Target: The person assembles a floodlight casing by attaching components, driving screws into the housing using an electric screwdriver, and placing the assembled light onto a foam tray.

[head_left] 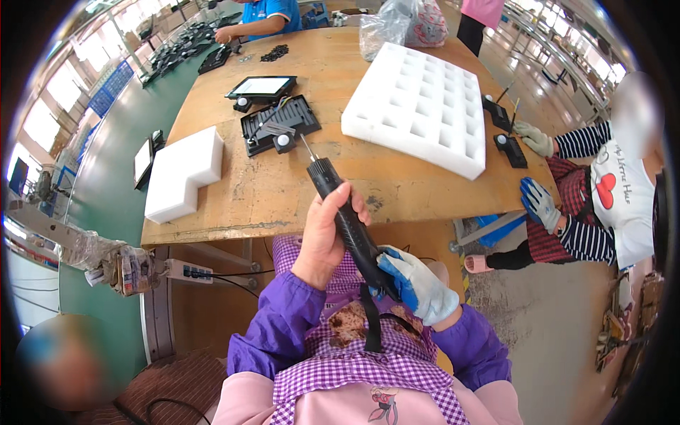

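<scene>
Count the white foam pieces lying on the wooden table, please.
2: the large slab with square recesses, towards the right of the table, and the L-shaped block at its left edge. Any smaller pieces behind things would be hidden.

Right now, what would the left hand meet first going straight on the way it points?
Likely the black ribbed housing, just right of the white-domed part; the black electric screwdriver in the left hand would touch it first. Its height above the table is unclear.
</scene>
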A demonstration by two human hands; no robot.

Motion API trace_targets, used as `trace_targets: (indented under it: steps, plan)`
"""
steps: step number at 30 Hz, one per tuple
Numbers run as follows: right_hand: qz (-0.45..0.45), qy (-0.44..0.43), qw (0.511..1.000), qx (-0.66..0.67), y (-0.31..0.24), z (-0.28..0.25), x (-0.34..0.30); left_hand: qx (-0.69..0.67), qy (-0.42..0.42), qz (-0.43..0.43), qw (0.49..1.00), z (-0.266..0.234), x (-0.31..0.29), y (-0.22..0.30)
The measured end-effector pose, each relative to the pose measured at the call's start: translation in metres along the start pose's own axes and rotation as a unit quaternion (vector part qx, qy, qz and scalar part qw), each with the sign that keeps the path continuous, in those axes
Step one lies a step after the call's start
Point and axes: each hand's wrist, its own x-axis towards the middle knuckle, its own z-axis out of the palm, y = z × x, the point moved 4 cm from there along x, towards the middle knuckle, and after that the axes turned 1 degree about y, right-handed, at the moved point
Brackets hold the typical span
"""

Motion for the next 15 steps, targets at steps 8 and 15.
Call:
trace_targets:
  steps: [8,15]
  plan:
    - [0.009,-0.019,0.997,0.080,0.012,-0.013,0.009,0.040,0.021,-0.029,0.999,-0.006,0.004,-0.016]
    - [-0.200,0.129,0.883,-0.406,-0.036,-0.009,0.010,0.127,0.059,-0.022,0.990,0.002,0.016,-0.027]
